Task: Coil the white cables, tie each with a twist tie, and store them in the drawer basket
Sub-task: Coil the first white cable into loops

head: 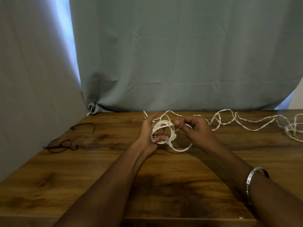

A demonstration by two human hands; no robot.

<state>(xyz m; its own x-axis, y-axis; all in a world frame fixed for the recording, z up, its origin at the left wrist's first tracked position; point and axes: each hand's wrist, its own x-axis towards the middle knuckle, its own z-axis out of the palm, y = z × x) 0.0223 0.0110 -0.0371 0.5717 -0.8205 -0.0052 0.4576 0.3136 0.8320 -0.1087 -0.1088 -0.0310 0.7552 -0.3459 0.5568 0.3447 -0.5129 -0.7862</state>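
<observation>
A white cable coil [171, 133] hangs in loops around the fingers of my left hand [150, 130], which grips it above the wooden table [98, 177]. My right hand [195, 126] pinches a strand of the same cable just right of the coil. The loose rest of the white cable [246, 124] trails in twists across the table toward the right edge, where more white cable [293, 128] lies tangled. Two black twist ties [60, 145] [85, 125] lie on the table at the left. No drawer basket is visible.
A grey-green curtain [164, 54] hangs behind the table's far edge. A pale cloth panel [32, 79] closes off the left side. A metal bangle [253, 177] sits on my right forearm.
</observation>
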